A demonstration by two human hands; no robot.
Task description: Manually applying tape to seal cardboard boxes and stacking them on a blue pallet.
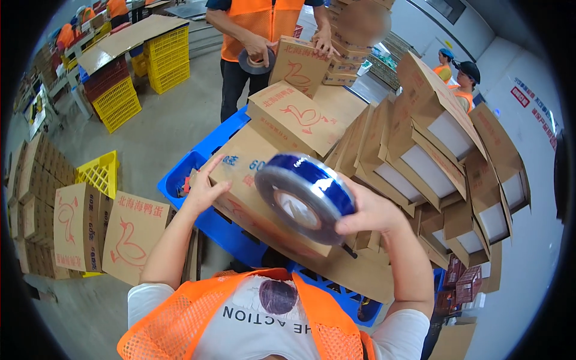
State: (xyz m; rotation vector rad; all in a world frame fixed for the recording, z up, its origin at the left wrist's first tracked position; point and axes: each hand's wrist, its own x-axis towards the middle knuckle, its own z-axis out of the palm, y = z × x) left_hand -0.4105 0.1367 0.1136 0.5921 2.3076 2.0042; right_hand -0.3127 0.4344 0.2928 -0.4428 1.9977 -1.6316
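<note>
On a blue pallet [216, 231], a carton [237, 180] is overhung by tape [318, 181], rim-clasped at four o'clock by the right hand [369, 210], seemingly for control; at nine, the left hand [204, 192] is spread, empty.

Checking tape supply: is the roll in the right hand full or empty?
Not empty: the blue tape roll shows a thick wound band around its pale core. Whether completely full, cannot tell.

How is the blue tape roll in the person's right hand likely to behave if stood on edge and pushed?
The tape roll would probably roll readily, being round. It looks fairly heavy for its size, since the tape is wound thickly. Its glossy outside, with bright reflections, may feel slippery to the right hand.
</note>
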